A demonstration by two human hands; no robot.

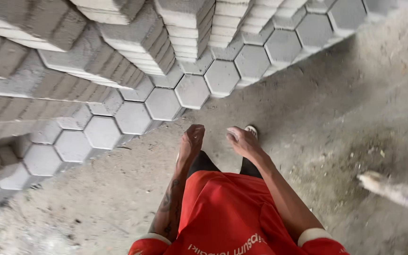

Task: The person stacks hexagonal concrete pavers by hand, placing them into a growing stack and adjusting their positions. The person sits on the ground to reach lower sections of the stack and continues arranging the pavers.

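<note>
Overhead, looking straight down the person's front: both arms hang forward over the legs, above a rough concrete floor. Left hand holds nothing; fingers curled loosely inward, grip narrow and slack, thumb side turned toward the body. Right hand likewise holds nothing; fingers bent into a loose half-curl, not closed on any object. The two hands sit just beside each other, apart, neither touching anything. Nearest things to them: stacked grey hexagonal paving blocks, the closest stack standing just ahead of the left hand, its top face level and its edge at the floor. Stacks run in a long diagonal row from lower left to upper right, packed edge to edge so the hexagons nest like honeycomb, which probably keeps the columns from shifting. Taller stacks behind show the side layers of many blocks laid flat on one another. One pale shoe toe shows just beyond the right hand, pointing toward the row. Red shirt with white cuffs fills the lower frame; dark shorts below it. At the right edge, a blurred pale object lies across the floor, well apart from both hands; cannot tell what it is. Floor dusty, with scattered grit and small debris.
</note>
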